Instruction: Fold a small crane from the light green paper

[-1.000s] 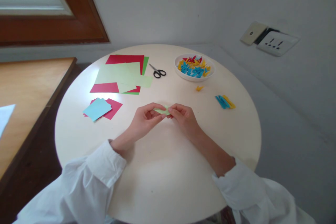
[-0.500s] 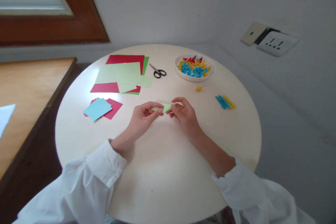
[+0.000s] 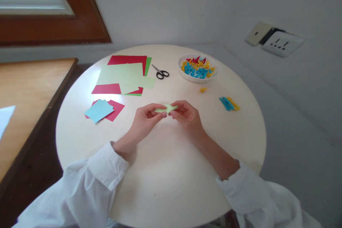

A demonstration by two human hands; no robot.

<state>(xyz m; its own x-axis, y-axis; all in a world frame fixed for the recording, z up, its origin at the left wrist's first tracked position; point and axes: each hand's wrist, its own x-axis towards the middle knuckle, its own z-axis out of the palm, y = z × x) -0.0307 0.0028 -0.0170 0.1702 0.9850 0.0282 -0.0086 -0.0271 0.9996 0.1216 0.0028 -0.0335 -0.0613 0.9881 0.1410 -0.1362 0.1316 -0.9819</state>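
Observation:
Between my hands, above the middle of the round white table point(image 3: 171, 185), is a small folded piece of light green paper point(image 3: 168, 108). My left hand point(image 3: 146, 119) pinches its left end between thumb and fingers. On the other end, the thumb and fingers of my right hand point(image 3: 188, 115) are closed, with a pointed green tip showing above them. Both hands hide part of the folds. A small yellow folded-paper piece point(image 3: 203, 89) lies beyond my right hand.
At the back left lie red and green paper sheets point(image 3: 117, 74), beside black-handled scissors point(image 3: 161, 73). A white dish point(image 3: 188, 77) holds many paper cranes. Blue and pink paper squares point(image 3: 100, 111) lie at left; blue and yellow folded strips point(image 3: 229, 103) at right.
My right hand's fingers have closed in on the green paper's right end, and a pointed tip now shows there. My left hand keeps its hold in the same place.

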